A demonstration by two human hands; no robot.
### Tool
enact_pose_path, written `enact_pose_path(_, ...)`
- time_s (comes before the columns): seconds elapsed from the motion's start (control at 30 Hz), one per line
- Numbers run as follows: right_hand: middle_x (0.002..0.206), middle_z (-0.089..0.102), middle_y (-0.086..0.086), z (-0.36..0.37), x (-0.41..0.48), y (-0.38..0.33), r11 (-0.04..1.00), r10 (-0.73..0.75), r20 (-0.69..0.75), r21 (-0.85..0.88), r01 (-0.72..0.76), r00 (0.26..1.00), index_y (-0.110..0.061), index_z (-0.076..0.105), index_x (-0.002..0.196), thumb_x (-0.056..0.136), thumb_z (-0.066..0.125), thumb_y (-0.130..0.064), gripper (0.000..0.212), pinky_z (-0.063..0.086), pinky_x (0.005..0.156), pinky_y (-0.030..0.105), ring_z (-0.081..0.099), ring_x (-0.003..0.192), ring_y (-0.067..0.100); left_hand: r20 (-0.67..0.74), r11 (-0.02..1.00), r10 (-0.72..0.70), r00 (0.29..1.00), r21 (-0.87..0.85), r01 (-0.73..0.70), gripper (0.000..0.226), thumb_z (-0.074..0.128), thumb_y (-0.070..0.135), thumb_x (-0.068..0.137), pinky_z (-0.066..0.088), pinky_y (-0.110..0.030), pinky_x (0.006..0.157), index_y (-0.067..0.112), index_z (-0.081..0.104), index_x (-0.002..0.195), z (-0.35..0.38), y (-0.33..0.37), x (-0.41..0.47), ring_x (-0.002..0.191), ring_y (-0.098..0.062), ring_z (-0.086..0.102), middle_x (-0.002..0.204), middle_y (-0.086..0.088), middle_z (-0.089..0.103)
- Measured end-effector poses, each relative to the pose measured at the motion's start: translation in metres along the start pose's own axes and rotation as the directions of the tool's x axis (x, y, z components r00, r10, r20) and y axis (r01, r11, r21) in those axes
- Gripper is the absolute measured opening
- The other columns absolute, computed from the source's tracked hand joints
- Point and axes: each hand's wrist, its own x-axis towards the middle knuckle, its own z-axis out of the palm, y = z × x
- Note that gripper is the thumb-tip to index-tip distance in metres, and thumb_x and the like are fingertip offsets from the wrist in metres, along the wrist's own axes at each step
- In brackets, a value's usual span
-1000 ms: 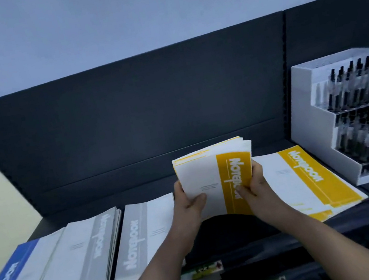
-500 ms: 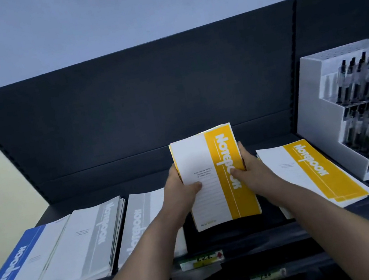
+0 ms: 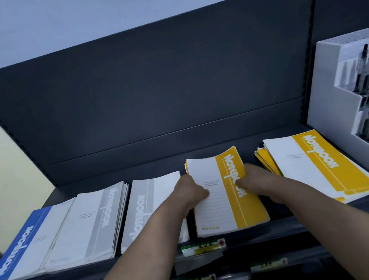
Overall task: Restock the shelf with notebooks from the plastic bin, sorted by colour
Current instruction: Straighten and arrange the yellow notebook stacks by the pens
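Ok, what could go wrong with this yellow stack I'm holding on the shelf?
1. The yellow stack has its front edge close to the shelf lip; when the left hand and right hand let go, it might slide off.
2. The yellow pile to its right is fanned out at its left side; a nudge from the right hand could spread it further.

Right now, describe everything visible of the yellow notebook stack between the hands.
The yellow notebook stack is a thin pile of paper-covered notebooks. Its top cover is white with ruled lines and small print, and a broad yellow band on the right bears white "Notebook" lettering. Yellow edges peek out at its far left corner. It lies flat on the dark shelf, between a grey pile and another yellow pile. The left hand and right hand grip its sides.
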Motion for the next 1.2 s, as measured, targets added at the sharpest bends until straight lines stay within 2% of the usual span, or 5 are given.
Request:
enact_pose_path(0.3,0.127,0.061,0.007,-0.003,-0.006,0.005,0.993,-0.049,-0.039,-0.106,0.044,0.998,-0.015,0.051,0.128,0.096,0.052,-0.03,0.036,0.048,0.098,0.043,0.059,0.112,0.025,-0.099,0.939,0.083,0.992,0.34,-0.044,0.034,0.068,0.024,0.084,0.055,-0.034,0.086,0.006,0.059,0.112,0.0,0.008,-0.003,0.101,-0.024,0.062,0.11,-0.007,0.064)
enact_pose_path(0.7,0.151,0.033,0.009,0.004,-0.026,0.001,0.912,-0.159,0.0,-0.383,0.147,0.987,-0.014,0.0,0.153,0.1,0.044,-0.03,0.071,0.042,0.1,0.035,0.045,0.13,0.027,-0.031,0.978,0.051,0.998,0.204,-0.043,0.011,0.052,0.01,0.093,0.049,-0.033,0.086,0.009,0.047,0.102,0.004,0.009,-0.009,0.103,-0.025,0.055,0.11,-0.007,0.054)
enact_pose_path(0.8,0.155,0.027,0.007,0.0,-0.029,-0.003,0.896,-0.204,-0.003,-0.403,0.186,0.979,-0.015,0.009,0.153,0.1,0.043,-0.032,0.065,0.037,0.106,0.035,0.038,0.136,0.025,-0.071,0.949,0.106,0.992,0.305,-0.079,0.013,0.048,0.008,0.093,0.047,-0.031,0.081,0.008,0.05,0.106,0.002,0.013,-0.008,0.097,-0.023,0.055,0.109,-0.008,0.055)
enact_pose_path(0.97,0.16,0.019,0.0,-0.004,-0.028,0.001,0.782,-0.316,-0.025,-0.573,0.246,0.948,-0.022,0.031,0.149,0.1,0.042,-0.035,0.051,0.028,0.116,0.04,0.024,0.145,0.022,-0.002,0.802,0.296,0.955,0.544,-0.247,0.046,0.045,0.008,0.095,0.044,-0.037,0.103,0.02,0.048,0.139,0.008,0.019,-0.007,0.13,-0.026,0.044,0.145,-0.005,0.044)
enact_pose_path(1.2,0.16,0.017,-0.002,-0.001,-0.024,0.013,0.727,-0.34,0.0,-0.634,0.263,0.94,-0.025,0.036,0.146,0.1,0.042,-0.034,0.048,0.029,0.115,0.042,0.022,0.145,0.021,0.075,0.726,0.291,0.954,0.631,-0.271,0.045,0.044,0.011,0.097,0.045,-0.035,0.1,0.03,0.053,0.136,0.014,0.013,-0.01,0.13,-0.022,0.046,0.144,0.001,0.048)
